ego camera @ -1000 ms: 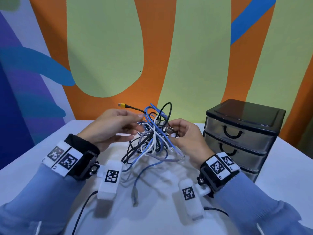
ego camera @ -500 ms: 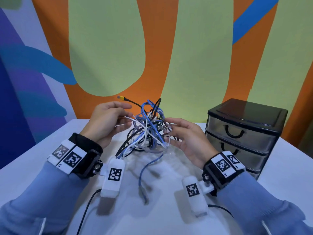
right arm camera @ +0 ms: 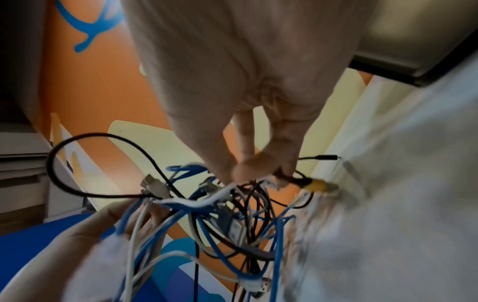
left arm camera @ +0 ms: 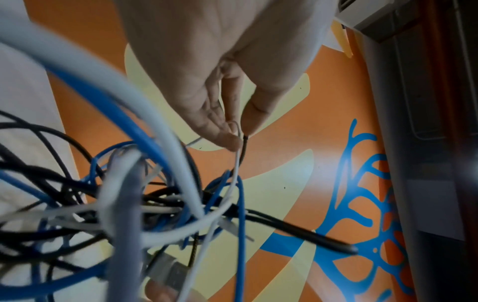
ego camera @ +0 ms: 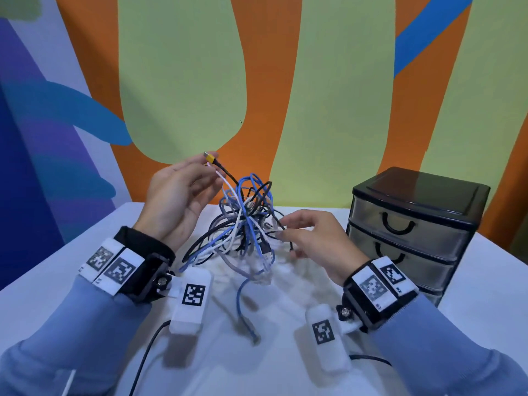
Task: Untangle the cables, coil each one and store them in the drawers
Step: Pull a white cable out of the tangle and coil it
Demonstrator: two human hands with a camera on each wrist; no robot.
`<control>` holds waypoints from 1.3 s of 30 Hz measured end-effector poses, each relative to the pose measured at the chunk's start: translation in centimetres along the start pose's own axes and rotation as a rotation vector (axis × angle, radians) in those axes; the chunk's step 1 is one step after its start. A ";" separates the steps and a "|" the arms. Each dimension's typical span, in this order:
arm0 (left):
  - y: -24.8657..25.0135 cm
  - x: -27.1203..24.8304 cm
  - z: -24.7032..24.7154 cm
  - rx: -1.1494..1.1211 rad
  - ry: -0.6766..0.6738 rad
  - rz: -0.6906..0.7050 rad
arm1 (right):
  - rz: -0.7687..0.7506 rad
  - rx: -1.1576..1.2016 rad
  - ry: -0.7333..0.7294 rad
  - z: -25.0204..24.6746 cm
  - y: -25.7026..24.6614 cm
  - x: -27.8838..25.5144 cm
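A tangle of blue, white, grey and black cables point(ego camera: 245, 221) hangs above the white table point(ego camera: 57, 281), between my hands. My left hand point(ego camera: 210, 168) is raised at the tangle's upper left. Its thumb and finger pinch a thin white cable point(left arm camera: 236, 161) and a black braided cable with a yellow plug point(ego camera: 210, 158). My right hand point(ego camera: 283, 231) is lower, on the tangle's right, with its fingers curled round a black cable point(right arm camera: 297, 179) beside another yellow plug point(right arm camera: 319, 185). One blue cable end point(ego camera: 251, 332) trails down to the table.
A small black drawer unit point(ego camera: 414, 212) with three shut translucent drawers stands on the table at the right, just beyond my right hand. The painted wall point(ego camera: 314, 110) rises straight behind the table. Black leads point(ego camera: 145, 358) run from the wrist cameras toward me.
My left hand has risen with the yellow-plug cable and white cable, pulling the tangle up. My right hand has dropped lower and to the right, taking hold of a black cable.
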State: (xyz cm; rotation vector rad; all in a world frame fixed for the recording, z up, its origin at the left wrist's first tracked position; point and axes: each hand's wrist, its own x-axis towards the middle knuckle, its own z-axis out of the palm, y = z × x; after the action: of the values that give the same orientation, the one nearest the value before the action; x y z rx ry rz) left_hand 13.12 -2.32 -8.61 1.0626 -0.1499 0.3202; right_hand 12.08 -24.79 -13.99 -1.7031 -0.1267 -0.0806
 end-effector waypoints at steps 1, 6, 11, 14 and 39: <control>0.1 -0.1 0.1 0.032 -0.038 -0.003 | -0.015 -0.080 0.002 -0.1 -0.2 -0.1; -0.6 -0.8 0.2 0.287 -0.162 0.019 | -0.295 -0.247 0.085 -0.3 -1.5 -0.6; -1.1 -1.3 0.8 0.391 -0.251 0.056 | -0.571 -0.005 -0.017 1.7 -3.1 -2.3; -1.2 -1.3 0.8 0.428 -0.288 0.097 | -0.550 -0.092 -0.090 2.8 -2.4 -2.2; 3.1 0.3 -3.3 1.133 0.082 0.632 | -0.235 -0.742 0.060 -0.4 0.4 0.8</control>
State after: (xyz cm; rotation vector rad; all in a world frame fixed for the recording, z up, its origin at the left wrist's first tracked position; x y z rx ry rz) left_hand 12.31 2.06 -7.50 2.1103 -0.2370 1.0972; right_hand 12.94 -25.23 -14.27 -2.4160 -0.2763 -0.3920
